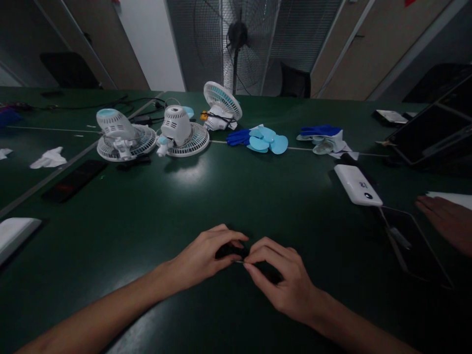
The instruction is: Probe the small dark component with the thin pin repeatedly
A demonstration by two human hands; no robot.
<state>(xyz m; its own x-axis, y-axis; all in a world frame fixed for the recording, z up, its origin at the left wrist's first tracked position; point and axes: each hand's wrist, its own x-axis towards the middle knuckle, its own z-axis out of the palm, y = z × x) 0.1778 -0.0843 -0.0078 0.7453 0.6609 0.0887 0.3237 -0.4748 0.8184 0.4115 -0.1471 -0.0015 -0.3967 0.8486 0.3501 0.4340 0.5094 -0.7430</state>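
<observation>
My right hand [282,273] pinches a small, thin, light-coloured piece [238,261] between thumb and fingertips, low over the green table [177,206]. Its kind is too small to make out. To the left, my left hand [206,250] curves toward it, thumb and fingers apart. The left thumb tip is right beside the piece's far end; whether they touch I cannot tell. Both forearms come in from the bottom edge.
White desk fans [177,125] stand at the back left, with a light-blue fan blade [268,140] and blue-and-white gloves [322,137] further right. A white power bank [357,184] lies beside a dark tablet [413,246]. Another person's hand [448,219] rests at the right edge.
</observation>
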